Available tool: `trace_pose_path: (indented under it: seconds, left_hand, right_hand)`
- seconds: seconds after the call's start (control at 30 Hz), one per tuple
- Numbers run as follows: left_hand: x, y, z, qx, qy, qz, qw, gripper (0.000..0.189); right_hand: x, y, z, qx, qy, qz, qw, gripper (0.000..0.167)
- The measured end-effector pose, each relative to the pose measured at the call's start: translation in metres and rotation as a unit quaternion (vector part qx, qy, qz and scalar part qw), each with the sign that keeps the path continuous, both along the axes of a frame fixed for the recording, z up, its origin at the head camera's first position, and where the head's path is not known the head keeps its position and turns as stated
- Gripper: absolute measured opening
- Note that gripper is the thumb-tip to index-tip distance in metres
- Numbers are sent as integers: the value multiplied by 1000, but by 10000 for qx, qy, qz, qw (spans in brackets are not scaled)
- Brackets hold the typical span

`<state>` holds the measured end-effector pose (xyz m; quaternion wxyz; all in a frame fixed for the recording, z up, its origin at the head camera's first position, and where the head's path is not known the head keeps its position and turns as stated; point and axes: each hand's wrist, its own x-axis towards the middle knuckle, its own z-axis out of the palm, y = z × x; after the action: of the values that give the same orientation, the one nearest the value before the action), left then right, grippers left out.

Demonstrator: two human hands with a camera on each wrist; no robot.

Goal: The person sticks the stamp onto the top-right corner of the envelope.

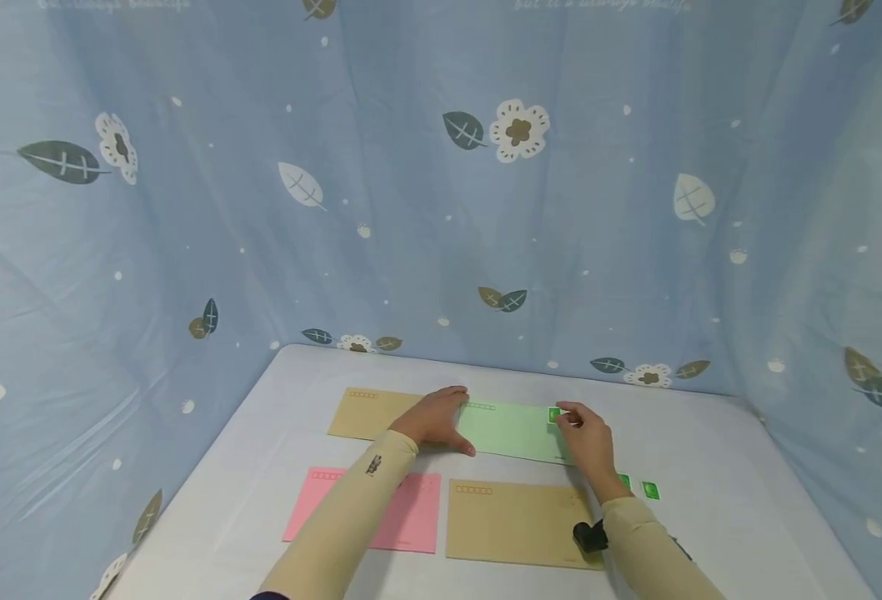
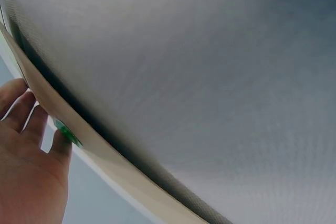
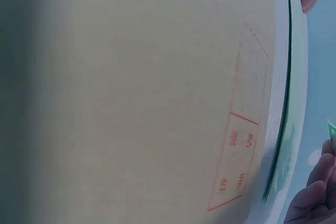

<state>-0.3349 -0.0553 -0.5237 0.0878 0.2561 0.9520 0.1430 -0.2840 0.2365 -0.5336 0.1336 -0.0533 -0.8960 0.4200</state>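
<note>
My right hand [image 1: 589,443] pinches a green postage stamp [image 1: 554,414] at the upper right corner of a pale green envelope [image 1: 512,433]. A corner of that stamp [image 3: 332,128] shows by the fingertips in the right wrist view. My left hand [image 1: 437,421] is spread, resting between the green envelope's left edge and a tan envelope [image 1: 376,412], whose right end it covers. Beside the left thumb in the left wrist view, a green stamp [image 2: 67,132] lies on the tan envelope.
A pink envelope [image 1: 411,508] and another tan envelope [image 1: 516,525] lie nearer on the white table [image 1: 246,500]. Two loose green stamps [image 1: 650,490] lie right of the right wrist. A black object [image 1: 589,537], partly hidden by the right sleeve, is at the near tan envelope's right end.
</note>
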Motion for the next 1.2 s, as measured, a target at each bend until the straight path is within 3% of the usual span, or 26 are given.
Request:
trace_pose_path:
  seconds: [0.53, 1.2]
  left_hand:
    - [-2, 2, -5, -46, 51, 102, 9999, 117]
    - [1, 2, -1, -46, 144, 98, 9998, 115]
  right_hand:
    - [-11, 5, -8, 9, -160, 102, 9998, 26]
    - [-19, 6, -9, 185, -591, 139, 9980, 27]
